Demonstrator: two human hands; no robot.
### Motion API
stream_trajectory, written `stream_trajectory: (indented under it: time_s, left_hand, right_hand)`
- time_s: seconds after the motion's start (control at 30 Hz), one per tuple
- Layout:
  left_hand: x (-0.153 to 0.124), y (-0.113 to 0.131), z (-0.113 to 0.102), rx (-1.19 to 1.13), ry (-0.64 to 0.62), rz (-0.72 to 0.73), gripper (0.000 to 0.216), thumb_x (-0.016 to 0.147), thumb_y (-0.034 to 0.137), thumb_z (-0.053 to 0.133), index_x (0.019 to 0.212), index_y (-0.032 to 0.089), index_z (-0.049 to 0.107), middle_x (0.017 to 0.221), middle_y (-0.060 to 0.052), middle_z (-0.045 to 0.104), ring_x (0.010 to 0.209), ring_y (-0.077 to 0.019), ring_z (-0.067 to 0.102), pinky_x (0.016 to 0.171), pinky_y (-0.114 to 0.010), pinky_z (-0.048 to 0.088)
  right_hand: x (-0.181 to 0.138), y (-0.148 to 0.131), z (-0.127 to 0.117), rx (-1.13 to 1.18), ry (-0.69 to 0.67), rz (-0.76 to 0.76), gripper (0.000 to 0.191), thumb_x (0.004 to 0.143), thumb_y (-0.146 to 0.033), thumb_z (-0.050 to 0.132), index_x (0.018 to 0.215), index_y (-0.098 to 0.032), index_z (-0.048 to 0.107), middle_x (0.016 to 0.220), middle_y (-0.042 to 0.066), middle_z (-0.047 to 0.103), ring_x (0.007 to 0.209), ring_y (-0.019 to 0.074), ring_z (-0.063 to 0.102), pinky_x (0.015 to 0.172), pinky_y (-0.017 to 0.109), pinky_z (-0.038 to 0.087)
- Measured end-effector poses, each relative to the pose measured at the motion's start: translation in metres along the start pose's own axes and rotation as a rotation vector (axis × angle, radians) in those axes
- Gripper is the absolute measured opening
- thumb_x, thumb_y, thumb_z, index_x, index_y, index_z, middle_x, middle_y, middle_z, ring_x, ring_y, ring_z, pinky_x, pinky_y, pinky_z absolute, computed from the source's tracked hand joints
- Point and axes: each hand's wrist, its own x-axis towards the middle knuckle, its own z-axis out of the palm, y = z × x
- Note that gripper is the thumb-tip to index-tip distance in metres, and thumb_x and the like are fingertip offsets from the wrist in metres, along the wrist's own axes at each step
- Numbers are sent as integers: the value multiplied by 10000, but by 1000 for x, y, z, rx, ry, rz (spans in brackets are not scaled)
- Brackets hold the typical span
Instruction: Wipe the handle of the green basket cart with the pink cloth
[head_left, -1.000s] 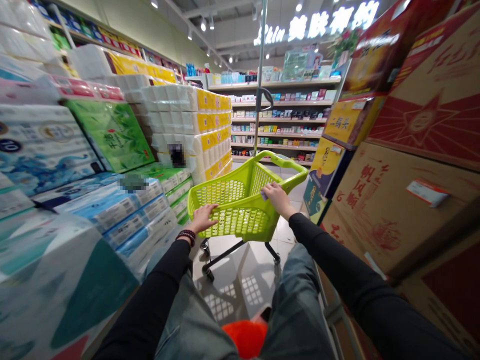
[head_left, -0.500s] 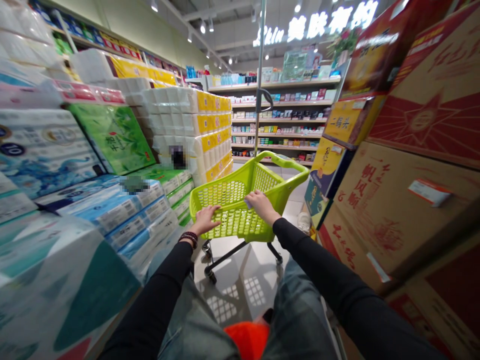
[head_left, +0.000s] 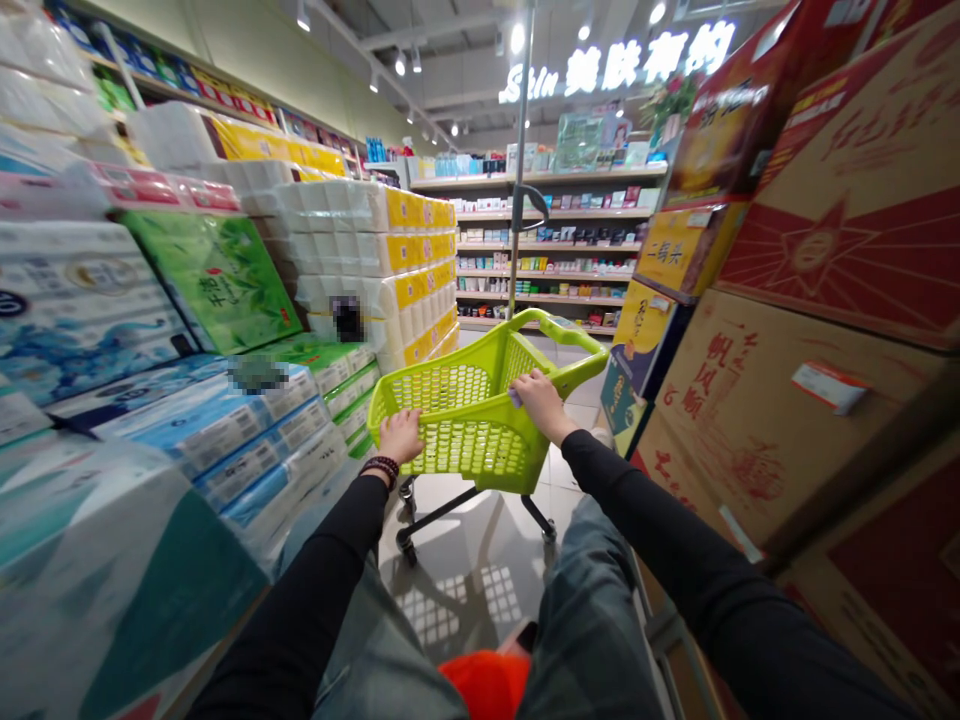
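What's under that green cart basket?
Beneath the green basket, a dark frame, small wheels and pale floor with a grid-patterned shadow show. The basket's near wall hides the frame's top.

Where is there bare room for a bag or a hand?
Floor shows bare between the green cart and the person's knees. Along the cart's near rim, a stretch lies open between left hand and right hand. Tissue packs crowd the left side, stacked cartons the right.

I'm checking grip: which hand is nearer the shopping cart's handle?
The right hand, on the rim of the green shopping cart; the left hand, with a beaded bracelet, is farther along that rim from the handle.
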Motion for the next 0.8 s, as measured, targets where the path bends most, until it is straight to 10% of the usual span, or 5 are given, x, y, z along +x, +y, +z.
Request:
stream_trajectory:
  time_s: [0.3,0.53,0.8]
  left_hand:
    - [5,64,9,-104,69,155,823,904,259,631,1661,249,307,1633,-200,439,1574,-452,293,1248,-642,267]
    - [9,46,7,-94,56,221,915,852,166,667,1677,256,282,1650,-180,417,1573,-406,323,1288,-564,256]
    - [18,31,3,-121,20,249,850,859,214,669,1644,251,345,1638,-148,447,1568,-384,343,1302,-550,271]
  right_hand:
    - [4,-30,-17,-162,-224,-38,259,947,-104,555,1031,-126,799,1048,190,759,1037,298,602,853,357,468]
    - [-2,-73,-12,-182,-276,-129,355,1026,-110,460,1204,-104,767,1245,207,740,1217,318,598,871,367,501]
    - [4,-27,-37,-173,-264,-28,265,983,-134,562,1074,-119,811,1096,192,778,1104,306,633,878,342,483]
